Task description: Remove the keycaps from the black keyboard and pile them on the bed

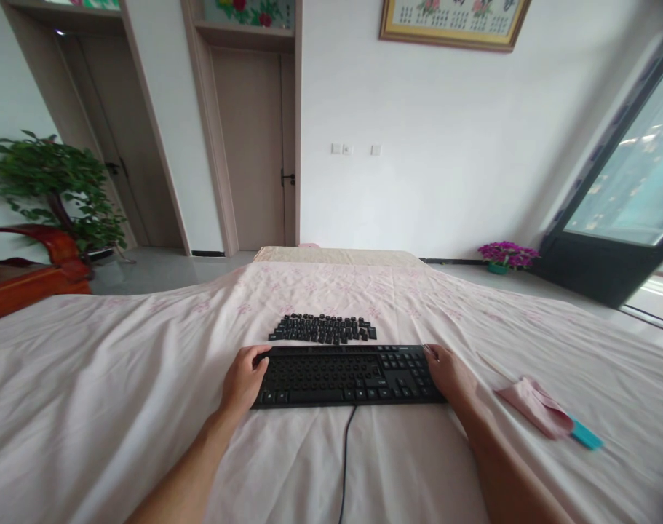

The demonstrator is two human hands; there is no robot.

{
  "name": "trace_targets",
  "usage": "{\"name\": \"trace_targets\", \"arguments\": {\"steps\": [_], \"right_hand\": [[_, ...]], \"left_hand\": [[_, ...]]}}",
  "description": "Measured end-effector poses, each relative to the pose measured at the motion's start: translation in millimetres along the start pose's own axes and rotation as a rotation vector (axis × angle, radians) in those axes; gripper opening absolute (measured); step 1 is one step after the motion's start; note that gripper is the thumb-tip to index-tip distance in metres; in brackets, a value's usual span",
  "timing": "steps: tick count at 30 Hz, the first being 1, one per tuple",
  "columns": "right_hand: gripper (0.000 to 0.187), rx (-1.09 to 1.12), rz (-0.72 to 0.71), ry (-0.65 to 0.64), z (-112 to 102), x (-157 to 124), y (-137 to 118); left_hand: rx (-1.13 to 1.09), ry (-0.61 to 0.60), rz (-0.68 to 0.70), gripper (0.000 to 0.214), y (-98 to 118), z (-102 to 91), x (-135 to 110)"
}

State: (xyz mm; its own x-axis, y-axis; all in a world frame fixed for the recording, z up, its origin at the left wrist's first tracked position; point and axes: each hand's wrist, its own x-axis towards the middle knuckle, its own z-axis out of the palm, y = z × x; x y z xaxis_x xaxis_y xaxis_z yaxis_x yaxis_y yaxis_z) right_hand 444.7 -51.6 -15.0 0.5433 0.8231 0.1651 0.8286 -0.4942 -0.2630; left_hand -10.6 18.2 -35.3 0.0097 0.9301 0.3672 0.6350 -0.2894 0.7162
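Observation:
A black keyboard [320, 397] lies on the pink flowered cloth, with many of its keycaps off in the main letter area. Keycaps remain at its right side and along the near row. My left hand [247, 378] grips the left end, thumb on top. At the right end, my right hand [443, 370] is closed around the far corner; a thin pale sliver shows at its fingertips, too small to name. Just beyond the keyboard, loose black keycaps [323, 329] are laid out in rows. A black cable [346, 458] runs from the near edge toward me.
The cloth [118, 407] covers a wide surface with folds. To the right lie a pink rag [536, 407] and a turquoise flat item [586, 435] partly under it. A wooden armchair [36, 269], a leafy plant [58, 189] and purple flowers [506, 255] stand around.

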Motion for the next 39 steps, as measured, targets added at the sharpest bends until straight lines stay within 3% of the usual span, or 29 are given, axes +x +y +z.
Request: {"name": "trace_targets", "arguments": {"steps": [22, 39], "right_hand": [[0.05, -0.059, -0.042, -0.07, -12.1, -5.9, -9.5], [0.047, -0.089, -0.034, -0.054, -7.2, -3.7, -8.1]], "left_hand": [[0.033, -0.037, -0.035, 0.034, 4.8, -3.7, -0.1], [0.024, -0.045, -0.085, 0.03, 9.3, -4.2, 3.2]]}}
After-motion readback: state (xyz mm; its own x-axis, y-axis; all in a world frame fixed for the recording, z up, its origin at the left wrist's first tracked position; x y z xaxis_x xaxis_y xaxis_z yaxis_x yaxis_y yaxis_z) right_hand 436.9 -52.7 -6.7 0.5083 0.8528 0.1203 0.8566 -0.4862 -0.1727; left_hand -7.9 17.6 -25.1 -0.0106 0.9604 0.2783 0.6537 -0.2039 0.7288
